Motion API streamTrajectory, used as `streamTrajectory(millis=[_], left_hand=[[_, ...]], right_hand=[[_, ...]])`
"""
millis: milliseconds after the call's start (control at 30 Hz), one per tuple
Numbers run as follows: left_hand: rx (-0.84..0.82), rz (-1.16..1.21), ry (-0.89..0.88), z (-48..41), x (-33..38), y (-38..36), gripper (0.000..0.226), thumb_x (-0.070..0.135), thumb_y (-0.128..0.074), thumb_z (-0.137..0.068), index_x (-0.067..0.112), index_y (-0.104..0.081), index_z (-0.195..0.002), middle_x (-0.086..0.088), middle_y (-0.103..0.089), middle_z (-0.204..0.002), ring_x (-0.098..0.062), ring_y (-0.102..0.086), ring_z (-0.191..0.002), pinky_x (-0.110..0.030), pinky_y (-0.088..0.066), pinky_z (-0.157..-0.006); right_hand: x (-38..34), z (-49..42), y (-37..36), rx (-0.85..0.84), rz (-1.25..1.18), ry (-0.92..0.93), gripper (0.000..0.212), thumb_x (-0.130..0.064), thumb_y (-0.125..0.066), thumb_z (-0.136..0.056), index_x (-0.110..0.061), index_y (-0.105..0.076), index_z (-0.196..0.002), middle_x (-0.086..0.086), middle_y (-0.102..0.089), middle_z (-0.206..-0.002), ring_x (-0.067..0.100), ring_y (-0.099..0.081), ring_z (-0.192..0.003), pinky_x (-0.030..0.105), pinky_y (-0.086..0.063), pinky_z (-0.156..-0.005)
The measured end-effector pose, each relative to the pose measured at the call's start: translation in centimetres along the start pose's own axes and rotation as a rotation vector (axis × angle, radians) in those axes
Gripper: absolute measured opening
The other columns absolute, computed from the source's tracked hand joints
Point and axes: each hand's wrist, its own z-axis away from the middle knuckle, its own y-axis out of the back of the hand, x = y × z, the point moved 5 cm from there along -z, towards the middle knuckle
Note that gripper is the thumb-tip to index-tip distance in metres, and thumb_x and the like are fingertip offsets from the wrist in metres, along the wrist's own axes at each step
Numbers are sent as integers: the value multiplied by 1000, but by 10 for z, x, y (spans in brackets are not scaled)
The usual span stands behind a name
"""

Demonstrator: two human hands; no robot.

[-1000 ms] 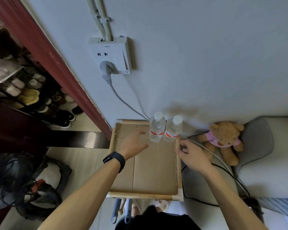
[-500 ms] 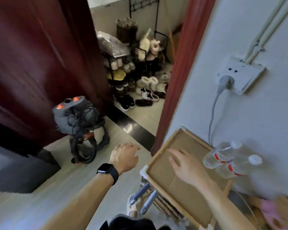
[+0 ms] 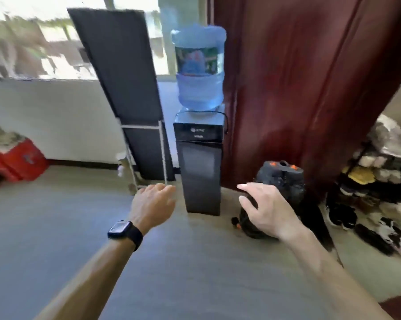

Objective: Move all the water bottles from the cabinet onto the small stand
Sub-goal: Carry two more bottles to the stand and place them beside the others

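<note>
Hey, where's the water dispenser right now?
Head view, centre: the water dispenser stands on the floor between the black panel on its left and the red door on its right, just beyond the left hand.

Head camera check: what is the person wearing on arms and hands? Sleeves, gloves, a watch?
Both forearms are bare, with no sleeves in view. The left hand and right hand wear no gloves, and no rings show. A black smartwatch with a dark rectangular screen and black band sits on the left wrist; the right wrist carries nothing.
</note>
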Motion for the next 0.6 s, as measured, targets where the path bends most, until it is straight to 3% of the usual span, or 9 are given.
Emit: streamTrajectory(millis=[133,400,600], left_hand=[[84,4,267,57,-144,45,41,49,-43,-96,36,-50,-134,7,-57,-131,-19,-50,-123,-35,-40,-100],[165,-100,621,197,-415,105,46,49,-46,-95,34,-48,-139,7,-55,-135,-16,-51,-123,-34,-39,-102],[182,-137,848,280,-562,139,46,48,-47,-94,34,-49,-137,7,-54,-137,-17,-50,-126,-37,-39,-103]], right_hand=[[-142,-56,-38,-44,-49,215,36,-39,-54,-96,-32,-60,-130,-11,-60,-131,19,-47,-128,35,-40,-108],[-446,-133,-167,-132,-114,600,38,-44,-50,-97,-40,-51,-135,-14,-52,-139,16,-39,-132,35,-36,-109],[-641,-152,-243,-222,-120,812,41,-50,-44,-97,-43,-46,-138,-18,-48,-143,14,-35,-135,33,-35,-108]])
